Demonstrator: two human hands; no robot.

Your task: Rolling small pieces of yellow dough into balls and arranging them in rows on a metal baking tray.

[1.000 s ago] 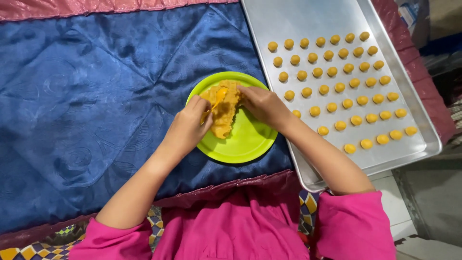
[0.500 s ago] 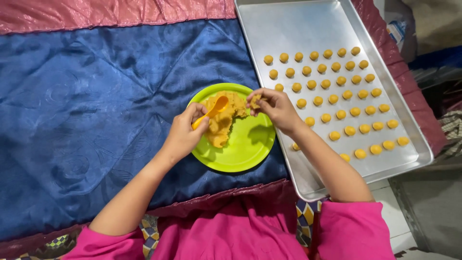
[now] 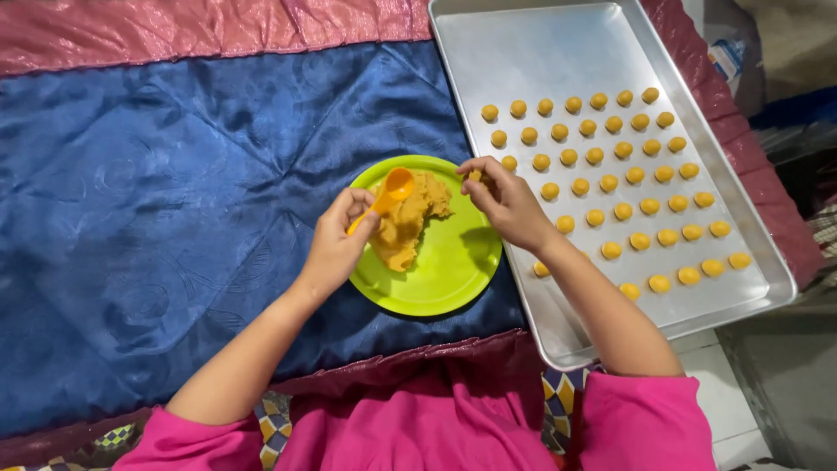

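Observation:
A lime green plate [image 3: 453,270] lies on a blue satin cloth [image 3: 157,201] and carries a mound of orange dough [image 3: 410,222]. My left hand [image 3: 336,244] grips a small orange spoon [image 3: 390,192] whose bowl is raised over the dough. My right hand [image 3: 506,201] pinches a small piece of dough [image 3: 474,175] at the plate's right rim, next to the tray. A silver baking tray [image 3: 540,52] to the right holds several rows of small orange dough balls [image 3: 610,183].
Pink fabric [image 3: 174,30] borders the blue cloth at the far side. My pink sleeves [image 3: 645,423] fill the near edge. The far half of the tray is bare metal. A tiled floor [image 3: 724,384] and dark clutter lie beyond the tray's right edge.
My right hand has lifted off the dough mound and moved right with a small piece. The spoon in my left hand has come up out of the dough.

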